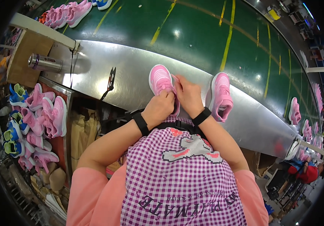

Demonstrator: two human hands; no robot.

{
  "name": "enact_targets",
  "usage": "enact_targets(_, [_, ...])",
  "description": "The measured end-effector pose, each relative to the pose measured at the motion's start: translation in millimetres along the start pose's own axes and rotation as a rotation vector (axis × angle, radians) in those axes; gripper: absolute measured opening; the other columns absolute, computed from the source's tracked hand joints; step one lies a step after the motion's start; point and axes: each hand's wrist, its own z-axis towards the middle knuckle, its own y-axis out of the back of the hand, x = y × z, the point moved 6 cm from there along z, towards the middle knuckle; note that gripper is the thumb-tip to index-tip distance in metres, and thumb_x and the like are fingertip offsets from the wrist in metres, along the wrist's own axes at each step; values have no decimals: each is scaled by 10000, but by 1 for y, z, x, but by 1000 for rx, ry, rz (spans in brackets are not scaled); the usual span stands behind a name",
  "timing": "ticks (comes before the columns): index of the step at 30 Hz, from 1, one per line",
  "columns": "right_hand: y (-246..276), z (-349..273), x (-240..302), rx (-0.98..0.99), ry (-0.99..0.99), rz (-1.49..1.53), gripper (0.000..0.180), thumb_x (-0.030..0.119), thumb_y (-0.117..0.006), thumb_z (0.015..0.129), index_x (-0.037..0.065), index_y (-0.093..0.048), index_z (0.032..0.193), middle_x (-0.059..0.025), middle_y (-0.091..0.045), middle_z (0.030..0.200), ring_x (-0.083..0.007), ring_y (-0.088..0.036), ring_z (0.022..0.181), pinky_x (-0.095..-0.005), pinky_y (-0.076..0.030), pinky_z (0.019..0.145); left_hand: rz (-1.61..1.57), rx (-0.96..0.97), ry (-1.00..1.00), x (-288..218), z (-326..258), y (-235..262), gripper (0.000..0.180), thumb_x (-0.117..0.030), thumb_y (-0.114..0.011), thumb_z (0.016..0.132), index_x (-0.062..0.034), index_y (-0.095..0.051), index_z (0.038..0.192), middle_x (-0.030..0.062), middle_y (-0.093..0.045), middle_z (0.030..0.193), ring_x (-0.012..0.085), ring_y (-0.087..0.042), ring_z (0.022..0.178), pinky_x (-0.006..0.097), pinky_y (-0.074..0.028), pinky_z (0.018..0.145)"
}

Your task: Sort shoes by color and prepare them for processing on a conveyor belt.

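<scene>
Both hands on one pink shoe (160,75) at the near edge of the metal bench (132,60); left hand (159,109) closed on its throat, right hand (189,96) pinching a pink strap (175,78); silver can (48,63) on the bench, contents not visible; red-surfaced shelf (61,150), left, carries pink and blue-green shoes; compartment (68,158) beneath the bench holds brown paper (83,137).

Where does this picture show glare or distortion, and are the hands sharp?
In the head view, glare whitens the metal ledge beside the black tool and dots the green surface; fisheye bowing curves the ledge, with black corners; the left hand and right hand look fairly sharp.
</scene>
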Motion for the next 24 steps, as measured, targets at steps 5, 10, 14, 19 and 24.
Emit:
enact_targets(5, [-4, -2, -4, 230, -22, 199, 340, 81, -564, 856, 47, -531, 1193, -167, -662, 832, -324, -661, 741, -374, -519, 655, -22, 32, -57, -2, -6, -1, 269, -100, -554, 730, 27, -606, 962, 115, -549, 904, 228, -553, 853, 290, -523, 638])
enact_targets(10, [30, -28, 11, 180, -67, 216, 250, 75, -578, 848, 14, -592, 1090, -172, -645, 952, -329, -631, 844, -355, -494, 787, -363, -74, 9, 12, -21, 35, 258, -101, -573, 782, -31, -631, 1024, 154, -612, 1066, 276, -617, 924, 356, -517, 714])
enact_targets(14, [7, -46, 16, 401, 2, 267, 174, 116, -563, 870, 3, -625, 986, -188, -634, 904, -343, -625, 819, -376, -494, 758, -572, -340, 424, 45, -53, 47, 217, -230, -569, 893, -45, -638, 981, 128, -625, 781, 292, -620, 742, 365, -485, 680])
enact_targets(19, [-41, -40, 17, 681, 154, -103, 304, 292, -627, 832, -9, -622, 872, -220, -639, 823, -373, -625, 773, -436, -500, 687, -914, -130, 909, 78, -38, 12, 362, -359, -523, 913, -14, -592, 831, 186, -583, 702, 353, -551, 644, 390, -425, 572])
enact_targets(24, [-51, -41, 9, 685, 145, -224, 331, 337, -650, 787, 10, -636, 740, -188, -620, 690, -355, -619, 651, -427, -492, 634, -1013, -39, 706, 85, -6, -11, 368, -336, -551, 902, 3, -621, 777, 51, -544, 589, 138, -503, 540, 285, -400, 535])
